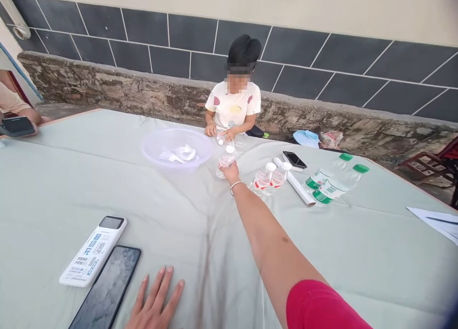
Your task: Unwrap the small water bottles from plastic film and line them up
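Observation:
My right hand (230, 171) reaches far across the table, its fingers wrapped round a water bottle (225, 160) with a white cap and a red-marked label. The bottle stands about upright in front of a person seated opposite. My left hand (155, 298) lies flat on the tablecloth with its fingers spread, holding nothing. Beside it is a dark-screened phone (109, 288), which touches a white power bank (93, 251) with blue print. Two more white-capped water bottles (264, 179) stand to the right of my right hand.
A translucent basin (152, 159) holds crumpled white material (184, 153). The seated person (234, 105) has both hands at another clear bottle (221, 138). Rightward are a white roll (300, 188), a black phone (295, 159), two large green-capped bottles (327, 190) and papers with a pen (438, 222).

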The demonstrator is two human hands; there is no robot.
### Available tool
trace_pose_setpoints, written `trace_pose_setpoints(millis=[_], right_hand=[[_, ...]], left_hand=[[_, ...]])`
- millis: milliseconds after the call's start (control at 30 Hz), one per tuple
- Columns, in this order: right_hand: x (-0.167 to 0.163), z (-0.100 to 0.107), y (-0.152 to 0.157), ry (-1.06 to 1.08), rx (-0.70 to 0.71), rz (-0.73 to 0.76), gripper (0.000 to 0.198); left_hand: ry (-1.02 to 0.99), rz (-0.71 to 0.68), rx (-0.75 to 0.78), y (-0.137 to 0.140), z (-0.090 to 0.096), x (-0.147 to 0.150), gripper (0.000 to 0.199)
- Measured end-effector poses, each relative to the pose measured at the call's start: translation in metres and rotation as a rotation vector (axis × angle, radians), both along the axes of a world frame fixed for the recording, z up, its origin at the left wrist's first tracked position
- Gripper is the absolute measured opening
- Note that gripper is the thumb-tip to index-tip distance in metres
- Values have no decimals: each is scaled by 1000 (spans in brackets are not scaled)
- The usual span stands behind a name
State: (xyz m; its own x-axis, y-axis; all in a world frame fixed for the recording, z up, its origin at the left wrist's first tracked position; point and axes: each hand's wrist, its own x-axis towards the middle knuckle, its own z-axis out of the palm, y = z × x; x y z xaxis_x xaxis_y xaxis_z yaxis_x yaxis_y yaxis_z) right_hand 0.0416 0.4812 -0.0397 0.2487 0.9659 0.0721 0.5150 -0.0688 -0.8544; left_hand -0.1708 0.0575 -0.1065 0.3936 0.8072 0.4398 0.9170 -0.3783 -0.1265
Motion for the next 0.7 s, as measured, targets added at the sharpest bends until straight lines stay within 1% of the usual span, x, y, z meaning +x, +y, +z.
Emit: trace_pose_setpoints(millis=[67, 133, 167, 233, 300, 333, 400, 500, 567, 633, 700], right_hand=[[2, 5, -20, -9, 7, 6, 55], [8, 12, -52, -13, 18, 46, 52], [13, 16, -71, -13, 24, 78, 51], [24, 22, -116, -8, 35, 152, 49], [37, 25, -168, 7, 39, 236, 48], [43, 25, -196, 28, 40, 309, 48], [55, 23, -253, 65, 10, 439, 47], [66, 17, -333, 102, -48, 515, 47], [68, 14, -377, 120, -46, 510, 51], [67, 13, -407, 135, -33, 496, 54], [66, 13, -426, 143, -16, 489, 56]], left_hand=[[-11, -3, 23, 1, -6, -1, 76], [-20, -4, 8, 2, -12, -3, 73], [-31, -1, -25, 2, -14, -3, 70], [-67, 15, -153, 3, -15, -4, 66], [-117, 40, -320, 3, -9, -3, 64], [-140, 52, -394, 3, -4, -2, 63], [-169, 76, -493, 4, 7, 2, 61], [-175, 106, -541, 3, 23, 6, 60], [-163, 131, -544, 2, 28, 8, 59], [-163, 169, -535, -1, 30, 11, 59], [-206, 194, -511, -8, 31, 20, 58]])
